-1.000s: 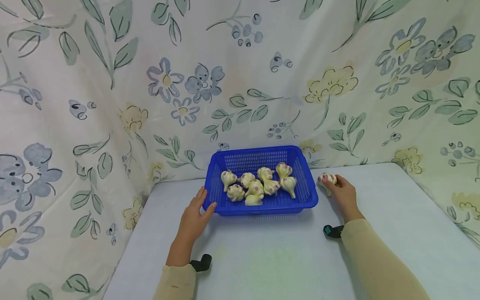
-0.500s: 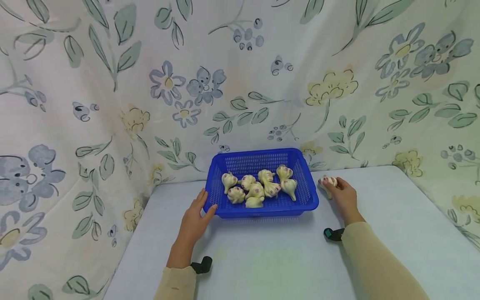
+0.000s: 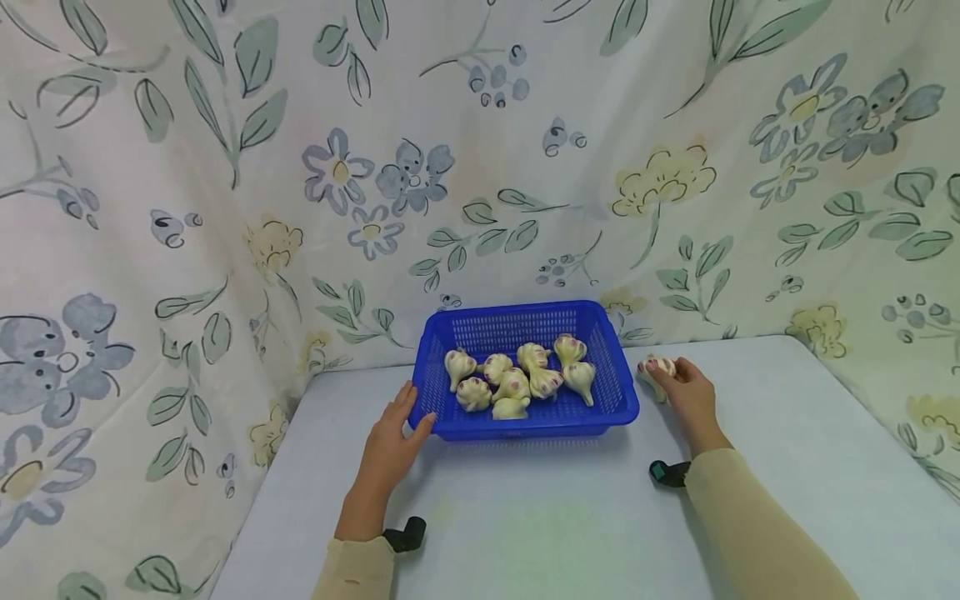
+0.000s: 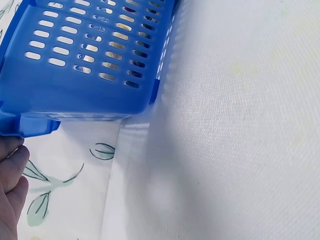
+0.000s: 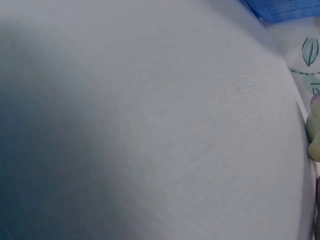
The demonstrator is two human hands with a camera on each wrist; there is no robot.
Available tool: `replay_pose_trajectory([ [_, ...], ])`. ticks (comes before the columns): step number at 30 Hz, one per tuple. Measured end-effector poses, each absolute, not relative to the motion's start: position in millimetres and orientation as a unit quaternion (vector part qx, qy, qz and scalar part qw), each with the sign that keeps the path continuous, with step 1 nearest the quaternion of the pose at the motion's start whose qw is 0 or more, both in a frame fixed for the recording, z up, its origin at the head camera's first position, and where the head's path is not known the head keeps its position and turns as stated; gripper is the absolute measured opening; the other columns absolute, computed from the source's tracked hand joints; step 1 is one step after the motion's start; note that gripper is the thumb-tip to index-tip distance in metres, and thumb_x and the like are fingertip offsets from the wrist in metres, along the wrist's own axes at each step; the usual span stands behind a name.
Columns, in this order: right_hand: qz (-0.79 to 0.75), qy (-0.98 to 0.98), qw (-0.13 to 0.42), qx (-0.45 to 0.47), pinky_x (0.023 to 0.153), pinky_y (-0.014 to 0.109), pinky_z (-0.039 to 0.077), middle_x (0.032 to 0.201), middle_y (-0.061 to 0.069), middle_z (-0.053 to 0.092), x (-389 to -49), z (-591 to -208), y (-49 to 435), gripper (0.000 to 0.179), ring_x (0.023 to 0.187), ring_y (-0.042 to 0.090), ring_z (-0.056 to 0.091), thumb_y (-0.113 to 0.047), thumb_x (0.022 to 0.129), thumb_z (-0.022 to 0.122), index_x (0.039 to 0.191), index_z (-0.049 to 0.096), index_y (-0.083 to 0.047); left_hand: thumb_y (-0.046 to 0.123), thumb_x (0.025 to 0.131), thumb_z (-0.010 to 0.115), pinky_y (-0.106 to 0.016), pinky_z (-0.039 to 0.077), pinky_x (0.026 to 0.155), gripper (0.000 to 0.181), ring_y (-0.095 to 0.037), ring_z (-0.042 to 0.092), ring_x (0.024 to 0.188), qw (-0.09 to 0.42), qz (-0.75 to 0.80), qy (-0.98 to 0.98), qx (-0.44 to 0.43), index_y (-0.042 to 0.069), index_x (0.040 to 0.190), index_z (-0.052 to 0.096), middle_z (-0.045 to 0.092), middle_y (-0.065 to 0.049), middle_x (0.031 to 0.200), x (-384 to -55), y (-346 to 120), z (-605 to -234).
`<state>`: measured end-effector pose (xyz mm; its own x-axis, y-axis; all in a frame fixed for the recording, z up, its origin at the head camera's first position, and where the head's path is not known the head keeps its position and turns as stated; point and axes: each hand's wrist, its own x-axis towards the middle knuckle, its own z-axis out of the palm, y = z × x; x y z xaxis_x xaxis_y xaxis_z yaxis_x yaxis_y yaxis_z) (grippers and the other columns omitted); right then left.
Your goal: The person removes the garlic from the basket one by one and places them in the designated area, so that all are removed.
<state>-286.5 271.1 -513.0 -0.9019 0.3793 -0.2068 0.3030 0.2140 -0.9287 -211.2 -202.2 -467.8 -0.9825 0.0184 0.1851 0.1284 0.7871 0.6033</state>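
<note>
In the head view a blue plastic basket [image 3: 525, 430] stands at the back of the table, with several garlic bulbs [image 3: 474, 394] lying in it. My left hand [image 3: 386, 443] rests against its left side, fingers extended along the rim and thumb at the front corner. The left wrist view has the fingers [image 4: 15, 167] right at the basket's rim [image 4: 40, 125]. Just right of the basket, my right hand [image 3: 693, 404] holds another garlic bulb [image 3: 652, 369] between thumb and fingers, stem pointing down. Only a sliver of that garlic bulb [image 5: 314, 132] shows in the right wrist view.
A white cloth covers the table [image 3: 525, 517]. Behind and to the left hangs a floral curtain [image 3: 510, 167], close to the basket's back rim. Dark wrist camera mounts [image 3: 405, 535] sit at both sleeves.
The whole scene sits slightly lower in the head view. Both hands, the basket and the garlic bulbs keep their places relative to one another.
</note>
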Motion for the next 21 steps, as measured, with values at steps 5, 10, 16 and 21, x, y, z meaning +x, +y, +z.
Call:
replay_pose_trajectory([
  [5, 0.579, -0.784, 0.034, -0.219, 0.12, 0.048, 0.023, 0.165, 0.013, 0.013, -285.0, -508.6, 270.2, 0.108, 0.151, 0.031, 0.017, -0.069, 0.084, 0.06, 0.159, 0.009, -0.011, 0.053, 0.097, 0.054, -0.062, 0.024, 0.114, 0.071, -0.042, 0.027, 0.146, 0.086, -0.318, -0.943, -0.037, 0.016, 0.154, 0.034, 0.028, 0.0, 0.162, -211.1, -203.1, -468.8],
  [10, 0.583, -0.786, 0.047, -0.202, 0.12, 0.048, 0.022, 0.165, 0.01, 0.011, -283.0, -503.6, 270.4, 0.105, 0.153, 0.03, 0.012, -0.064, 0.086, 0.062, 0.159, 0.01, -0.011, 0.06, 0.095, 0.052, -0.062, 0.025, 0.113, 0.075, -0.041, 0.027, 0.146, 0.081, -0.317, -0.944, -0.036, 0.017, 0.154, 0.033, 0.027, 0.001, 0.162, -211.2, -203.3, -468.7],
  [16, 0.591, -0.784, 0.067, -0.176, 0.121, 0.048, 0.02, 0.165, 0.006, 0.013, -280.1, -490.8, 268.1, 0.103, 0.153, 0.027, 0.011, -0.06, 0.086, 0.066, 0.159, 0.012, -0.013, 0.057, 0.096, 0.053, -0.061, 0.025, 0.114, 0.074, -0.042, 0.026, 0.146, 0.081, -0.323, -0.942, -0.038, 0.017, 0.154, 0.034, 0.027, 0.001, 0.162, -211.6, -203.2, -469.5],
  [21, 0.582, -0.796, 0.089, -0.141, 0.119, 0.053, 0.024, 0.164, 0.005, 0.019, -276.8, -472.2, 260.9, 0.099, 0.153, 0.028, 0.014, -0.061, 0.084, 0.067, 0.159, 0.019, -0.017, 0.051, 0.096, 0.056, -0.061, 0.025, 0.113, 0.071, -0.041, 0.027, 0.146, 0.086, -0.322, -0.942, -0.037, 0.016, 0.154, 0.034, 0.028, 0.0, 0.162, -211.5, -203.1, -470.2],
])
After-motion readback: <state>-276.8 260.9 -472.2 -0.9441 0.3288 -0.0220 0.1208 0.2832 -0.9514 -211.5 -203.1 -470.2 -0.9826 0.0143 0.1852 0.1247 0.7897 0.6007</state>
